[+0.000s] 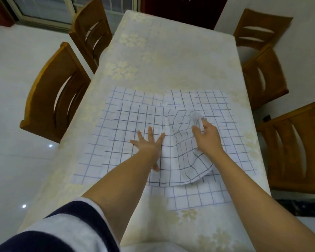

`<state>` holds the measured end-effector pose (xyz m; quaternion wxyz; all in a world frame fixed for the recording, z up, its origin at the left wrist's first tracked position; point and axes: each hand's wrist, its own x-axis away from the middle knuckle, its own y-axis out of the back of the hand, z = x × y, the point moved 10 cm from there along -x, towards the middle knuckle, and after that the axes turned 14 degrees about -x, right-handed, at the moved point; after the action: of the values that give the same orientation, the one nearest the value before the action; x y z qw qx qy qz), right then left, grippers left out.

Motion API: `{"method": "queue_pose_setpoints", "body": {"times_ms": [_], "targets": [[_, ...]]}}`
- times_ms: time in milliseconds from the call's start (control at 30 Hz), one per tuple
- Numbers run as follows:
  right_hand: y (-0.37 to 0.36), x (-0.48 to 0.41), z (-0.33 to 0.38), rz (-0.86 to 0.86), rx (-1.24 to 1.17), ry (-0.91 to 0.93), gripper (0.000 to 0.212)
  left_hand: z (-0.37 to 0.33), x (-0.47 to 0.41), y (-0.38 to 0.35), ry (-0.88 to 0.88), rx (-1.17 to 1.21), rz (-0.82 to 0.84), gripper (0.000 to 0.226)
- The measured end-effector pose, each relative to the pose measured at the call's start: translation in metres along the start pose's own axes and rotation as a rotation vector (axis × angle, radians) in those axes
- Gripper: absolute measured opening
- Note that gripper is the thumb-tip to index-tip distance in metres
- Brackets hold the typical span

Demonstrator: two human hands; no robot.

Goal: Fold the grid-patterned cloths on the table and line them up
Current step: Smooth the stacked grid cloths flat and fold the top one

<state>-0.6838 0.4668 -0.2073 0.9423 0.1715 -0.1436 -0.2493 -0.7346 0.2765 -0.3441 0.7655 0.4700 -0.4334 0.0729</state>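
Several white cloths with dark grid lines overlap on the table (171, 51). The top cloth (127, 128) lies in the middle. My left hand (147, 142) presses flat on it with fingers spread. My right hand (205, 135) grips that cloth's right side, bunched at a corner (196, 117), and holds it lifted and curled over toward the left. A second cloth (204, 100) lies flat under it at the right, reaching the near edge. A third cloth (93, 146) with paler lines shows at the left and far side.
The table wears a pale floral tablecloth. Two wooden chairs (58, 93) stand along the left side and three wooden chairs (262, 77) along the right. A window and a dark door lie beyond the far end.
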Motion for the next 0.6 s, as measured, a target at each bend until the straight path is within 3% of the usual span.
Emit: {"method": "queue_pose_setpoints", "body": {"times_ms": [67, 133, 333, 500, 600], "targets": [[-0.023, 0.002, 0.011, 0.056, 0.027, -0.024, 0.044, 0.005, 0.002, -0.001, -0.025, 0.0, -0.022, 0.155], [-0.043, 0.007, 0.022, 0.109, 0.076, -0.041, 0.056, 0.006, 0.003, -0.001, -0.056, 0.034, -0.067, 0.153], [-0.113, 0.023, 0.06, 0.257, 0.091, -0.005, 0.065, 0.035, 0.007, -0.002, -0.134, 0.188, -0.273, 0.128], [-0.167, 0.032, 0.088, 0.277, 0.097, 0.037, 0.066, 0.084, 0.006, -0.004, -0.173, 0.159, -0.331, 0.093], [-0.205, 0.038, 0.087, 0.323, 0.118, 0.0, 0.072, 0.119, 0.008, -0.012, -0.152, 0.128, -0.326, 0.084]]}}
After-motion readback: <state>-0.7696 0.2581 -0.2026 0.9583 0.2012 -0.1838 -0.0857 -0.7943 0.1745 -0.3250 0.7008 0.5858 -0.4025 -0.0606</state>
